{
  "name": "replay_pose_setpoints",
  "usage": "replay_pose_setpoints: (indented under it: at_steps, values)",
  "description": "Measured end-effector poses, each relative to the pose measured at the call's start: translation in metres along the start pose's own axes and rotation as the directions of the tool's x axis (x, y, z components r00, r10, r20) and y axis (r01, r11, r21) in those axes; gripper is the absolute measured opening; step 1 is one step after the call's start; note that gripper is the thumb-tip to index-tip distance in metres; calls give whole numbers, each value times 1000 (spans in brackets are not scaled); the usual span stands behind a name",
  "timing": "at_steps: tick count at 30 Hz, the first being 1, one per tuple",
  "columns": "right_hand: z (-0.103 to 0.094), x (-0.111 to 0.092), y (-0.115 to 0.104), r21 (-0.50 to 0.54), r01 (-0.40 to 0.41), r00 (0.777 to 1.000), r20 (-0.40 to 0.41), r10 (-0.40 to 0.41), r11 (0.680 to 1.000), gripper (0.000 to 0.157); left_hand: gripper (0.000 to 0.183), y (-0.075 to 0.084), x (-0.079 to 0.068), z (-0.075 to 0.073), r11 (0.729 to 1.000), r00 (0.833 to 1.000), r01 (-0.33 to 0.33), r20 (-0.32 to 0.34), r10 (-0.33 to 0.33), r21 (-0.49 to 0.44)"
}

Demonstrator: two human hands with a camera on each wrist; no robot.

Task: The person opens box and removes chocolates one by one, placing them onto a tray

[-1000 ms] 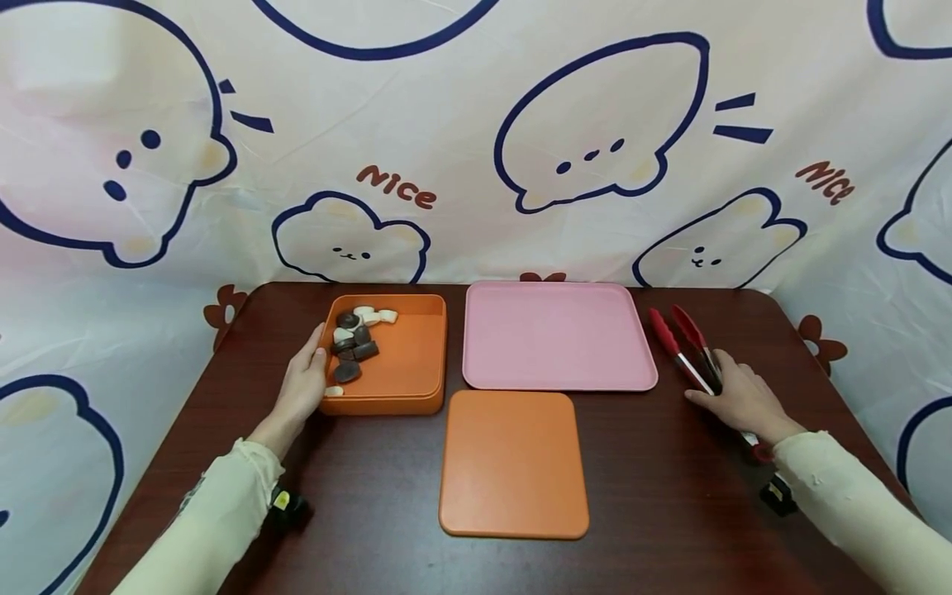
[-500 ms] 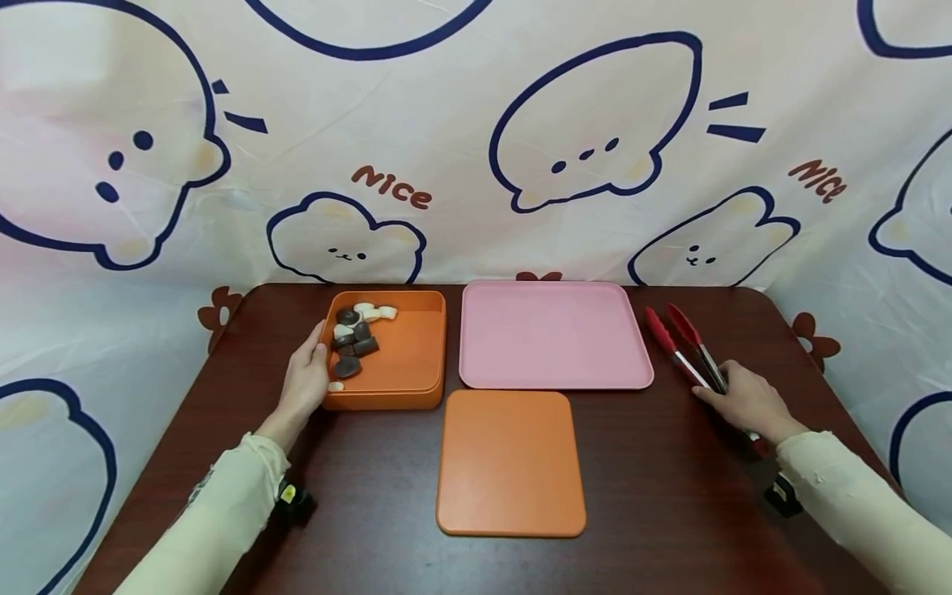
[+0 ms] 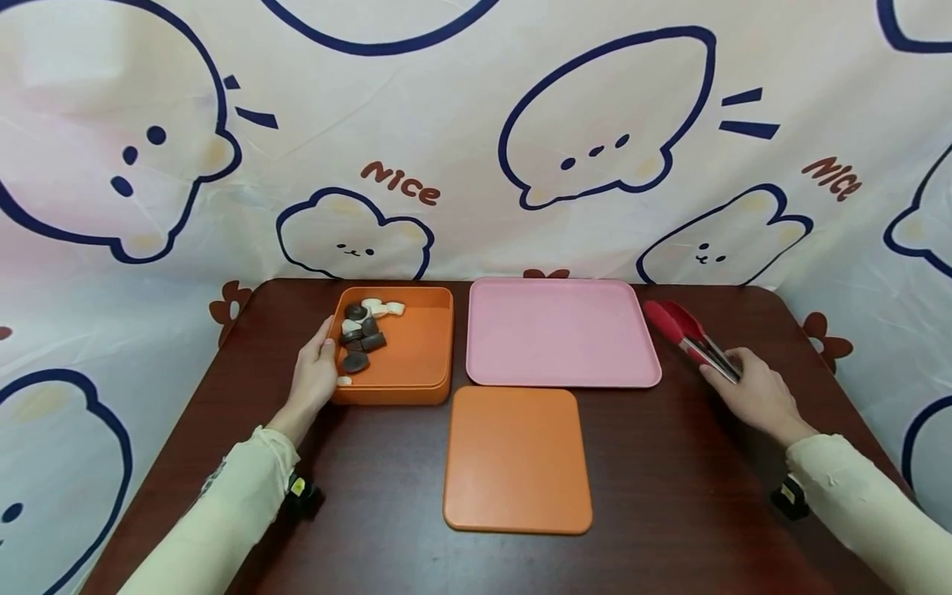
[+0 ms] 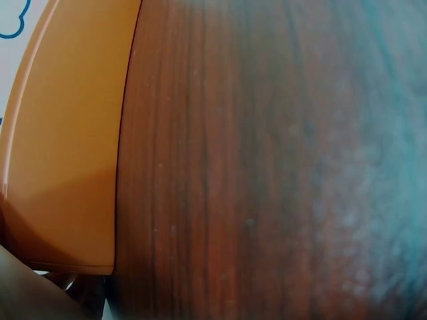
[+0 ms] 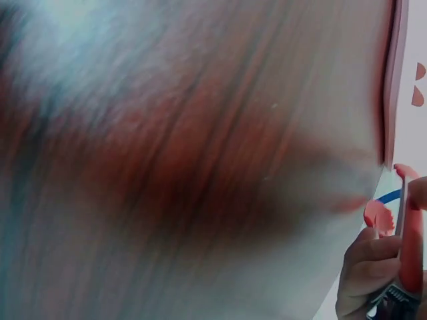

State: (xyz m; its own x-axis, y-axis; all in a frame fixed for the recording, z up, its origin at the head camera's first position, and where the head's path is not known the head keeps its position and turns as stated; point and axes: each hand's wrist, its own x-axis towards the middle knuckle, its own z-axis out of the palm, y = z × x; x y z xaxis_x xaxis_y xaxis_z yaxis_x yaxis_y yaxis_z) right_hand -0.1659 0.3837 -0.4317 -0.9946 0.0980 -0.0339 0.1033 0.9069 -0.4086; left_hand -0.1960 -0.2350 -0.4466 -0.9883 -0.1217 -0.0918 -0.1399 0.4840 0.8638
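In the head view my left hand (image 3: 312, 380) holds the left side of an orange box (image 3: 402, 394), thumb at its rim. Dark grey and white small pieces (image 3: 357, 361) lie in the left part of this box. Its plain outer wall (image 4: 67, 133) fills the left of the left wrist view, with part of the hand below. On the right, my right hand (image 3: 762, 397) grips red-tipped metal tongs (image 3: 702, 347), whose arms are squeezed near each other. Fingers (image 5: 370, 270) wrap the tongs (image 5: 410, 260) in the right wrist view.
A pink tray (image 3: 561, 335) lies at the back centre of the dark wooden table (image 3: 654, 496). In front of it is a flat orange square board or lid (image 3: 518, 463). A printed cloth (image 3: 476, 124) hangs behind the table.
The tongs' arms have come closer together, and the right hand has lifted them a little. The orange box has shifted slightly away and toward the pink tray with the left hand on it.
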Motion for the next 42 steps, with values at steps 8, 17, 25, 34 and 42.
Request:
replay_pose_setpoints:
  at_steps: [8, 17, 25, 34, 42]
  values:
    - [-6, 0, -19, 53, 39, 998, -51, -36, 998, 70, 53, 0, 0, 1, 1000, 1000, -6, -1, 6, -29]
    - [-7, -4, -48, 90, 117, 991, -68, -111, 989, 64, 52, -1, -3, 0, 998, 1000, 28, 1, -28, -48]
    - [-2, -9, -74, 110, 193, 980, -67, -187, 975, 59, 52, -1, -5, -2, 998, 999, 51, 16, -50, -49]
    - [5, -11, -110, 147, 237, 972, -26, -235, 960, 53, 52, -2, -3, 0, 997, 998, 54, 19, -54, -49]
    - [15, -6, -143, 164, 256, 965, 11, -261, 953, 51, 52, -1, -1, 0, 997, 999, 53, 1, -53, -49]
